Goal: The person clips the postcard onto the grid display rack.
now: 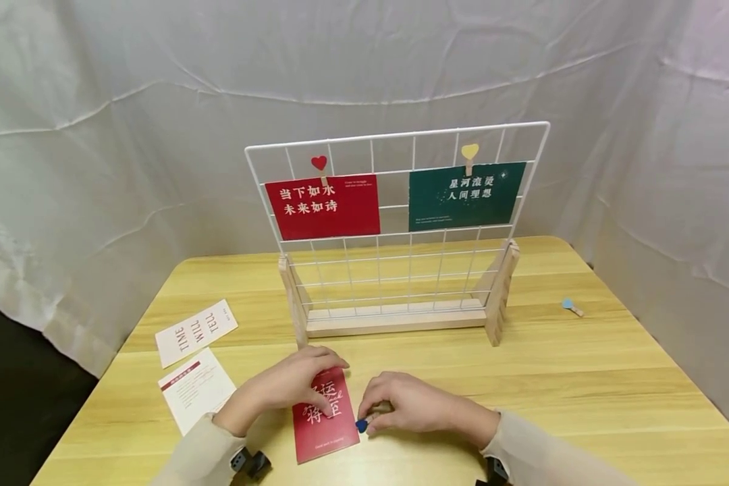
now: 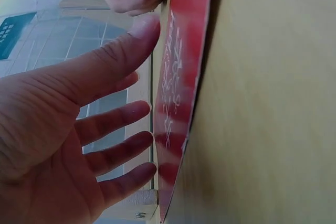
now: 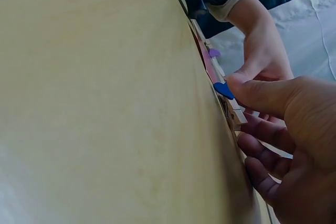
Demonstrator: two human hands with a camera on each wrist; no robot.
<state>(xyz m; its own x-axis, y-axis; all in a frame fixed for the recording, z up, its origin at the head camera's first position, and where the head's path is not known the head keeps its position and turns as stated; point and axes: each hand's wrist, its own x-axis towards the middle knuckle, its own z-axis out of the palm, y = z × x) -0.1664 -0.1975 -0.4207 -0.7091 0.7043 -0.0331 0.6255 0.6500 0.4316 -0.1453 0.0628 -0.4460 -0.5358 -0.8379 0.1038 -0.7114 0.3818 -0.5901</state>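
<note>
A red card [image 1: 326, 432] with white lettering lies on the table under my left hand [image 1: 300, 381]. In the left wrist view, the fingers of that hand [image 2: 79, 124] are spread and relaxed, with fingertips right at the card's face and the thumb raised over it. Just right of the card, my right hand [image 1: 410, 403] pinches a small wooden clothespin with a dark blue heart [image 1: 362, 426]. The right wrist view shows the thumb at the blue heart [image 3: 224, 91] and the fingers around the wooden clothespin end [image 3: 238, 117].
Behind the hands stands a white wire grid [image 1: 395, 260] on wooden feet, with a red card [image 1: 322, 223] and a green card [image 1: 443, 209] clipped on. Two white cards [image 1: 209, 331] lie left. A blue-topped clothespin [image 1: 571, 307] lies right. A purple heart clip [image 3: 213, 53] shows beyond.
</note>
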